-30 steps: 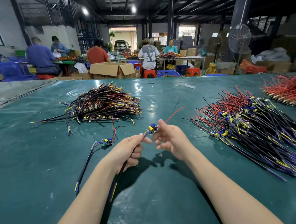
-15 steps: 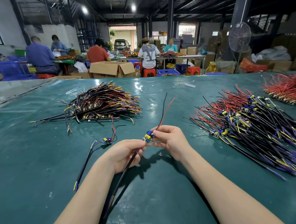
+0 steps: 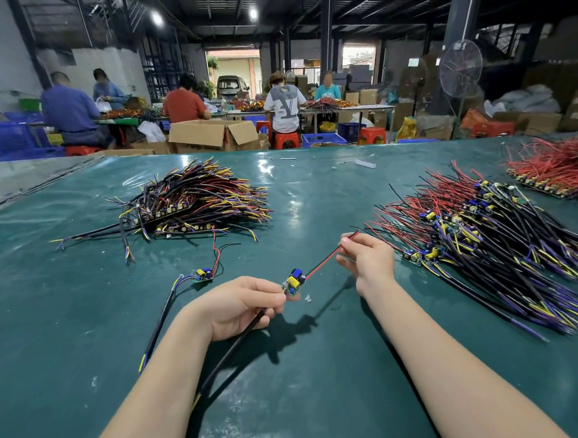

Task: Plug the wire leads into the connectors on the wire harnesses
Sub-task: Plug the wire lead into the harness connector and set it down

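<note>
My left hand (image 3: 242,303) pinches a small circuit board (image 3: 293,282) with yellow and blue parts; its black cable (image 3: 228,358) runs down past my wrist. From the board a red and a black lead (image 3: 324,260) stretch up to the right, where my right hand (image 3: 368,258) pinches them near their ends. Both hands hover above the green table (image 3: 84,333). Another wired board (image 3: 203,275) lies flat to the left of my left hand.
A heap of wired harnesses (image 3: 195,204) lies at the back left. A larger pile (image 3: 485,237) spreads on the right, close to my right hand, and a red-wire pile (image 3: 558,168) sits far right. People work at tables behind, among cardboard boxes (image 3: 213,133).
My right hand slid away from the board along the red and black leads, up and right, pulling them straight. My left hand kept its hold on the board and shifted slightly right.
</note>
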The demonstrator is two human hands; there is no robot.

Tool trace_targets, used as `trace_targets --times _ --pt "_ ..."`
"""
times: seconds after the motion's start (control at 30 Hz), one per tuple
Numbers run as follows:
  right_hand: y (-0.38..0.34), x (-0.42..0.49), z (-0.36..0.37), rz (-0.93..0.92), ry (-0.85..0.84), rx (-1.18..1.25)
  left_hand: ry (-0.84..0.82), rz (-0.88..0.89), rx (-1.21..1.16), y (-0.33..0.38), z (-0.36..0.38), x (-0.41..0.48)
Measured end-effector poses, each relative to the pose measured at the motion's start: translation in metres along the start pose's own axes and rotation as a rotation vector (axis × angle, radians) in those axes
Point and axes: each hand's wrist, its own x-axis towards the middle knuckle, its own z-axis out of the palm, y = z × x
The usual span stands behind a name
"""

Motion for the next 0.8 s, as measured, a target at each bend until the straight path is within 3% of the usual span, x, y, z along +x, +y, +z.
trace_targets --times 0.2,0.33,0.4,0.47,0.57,0.8 --pt "-0.002 0.010 -0.012 0.251 0.018 0.319 -0.001 -0.019 0.021 0.001 -0.002 -0.002" --pt "-0.004 0.011 -0.016 0.287 0.024 0.537 0.192 -0.025 -0.180 0.002 -0.004 0.004" --pt "-0.001 0.009 -0.009 0.192 0.034 0.348 0.319 0.012 -0.329 0.003 -0.005 0.009" --pt "0.006 0.002 0.002 0.036 -0.053 -0.047 0.412 0.068 -0.370 0.002 -0.004 0.013" --pt "0.019 -0.017 0.027 -0.076 -0.305 -0.402 0.349 0.102 -0.280 0.002 0.007 0.015" --pt "0.020 -0.028 0.030 -0.102 -0.422 -0.367 0.149 0.074 -0.366 0.001 0.011 0.012"
